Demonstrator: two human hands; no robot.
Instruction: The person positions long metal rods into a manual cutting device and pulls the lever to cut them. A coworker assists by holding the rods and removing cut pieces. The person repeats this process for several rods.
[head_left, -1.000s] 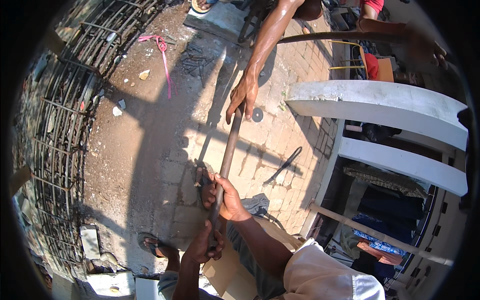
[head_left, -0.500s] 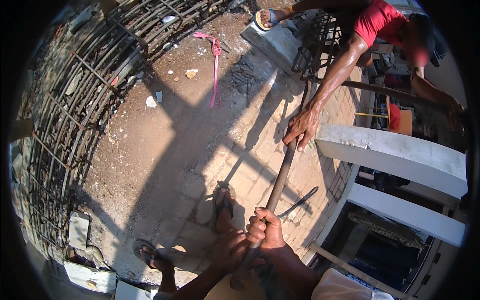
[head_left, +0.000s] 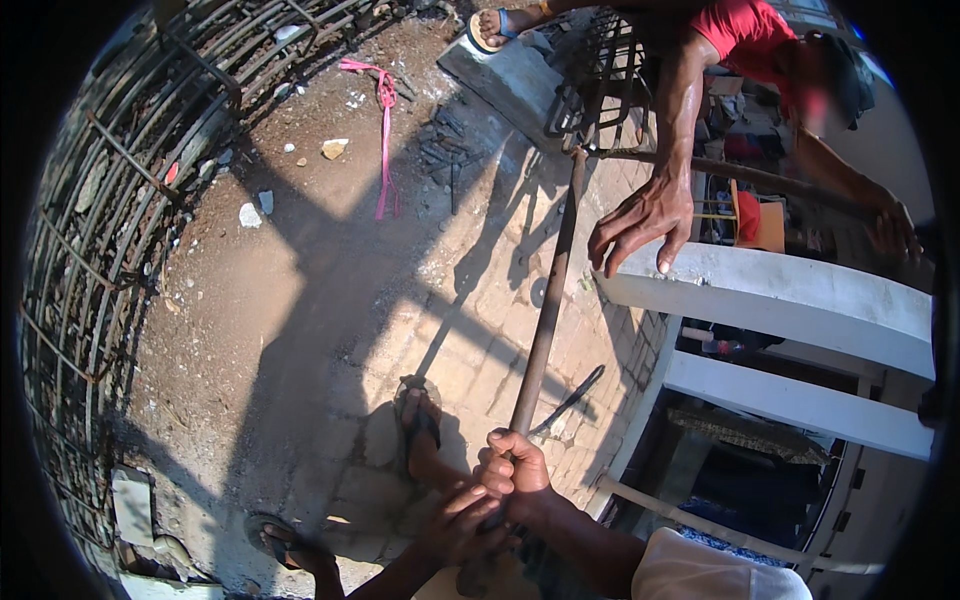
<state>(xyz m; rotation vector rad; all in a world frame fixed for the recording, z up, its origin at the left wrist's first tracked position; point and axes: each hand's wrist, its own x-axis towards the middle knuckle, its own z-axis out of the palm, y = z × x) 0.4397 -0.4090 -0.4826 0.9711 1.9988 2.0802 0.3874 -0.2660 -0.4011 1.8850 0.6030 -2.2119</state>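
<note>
A long rusty metal pipe (head_left: 545, 330) slants up and away from my body toward a dark rebar cage (head_left: 600, 90). My right hand (head_left: 515, 465) is wrapped tightly round its near part. Just below, my left hand (head_left: 465, 520) is closed round the pipe's lower end, its fingers partly hidden behind my right hand. The pipe's far tip lies beside the cage, touching or close to a second dark bar (head_left: 770, 183). A co-worker in a red shirt holds that bar in one hand (head_left: 892, 228); the other hand (head_left: 645, 220) hangs open beside my pipe, apart from it.
Bundled rebar (head_left: 110, 230) curves along the left. A pink ribbon (head_left: 387, 140), stones (head_left: 250, 214) and a dark rod (head_left: 570, 400) lie on the ground. White concrete beams (head_left: 770, 290) stand at right, with a concrete slab (head_left: 500, 85) under the co-worker's foot.
The co-worker's hand has let go of my pipe and lifted off to the right. My hands still grip it. The whole view has shifted slightly, so the surroundings appear further left.
</note>
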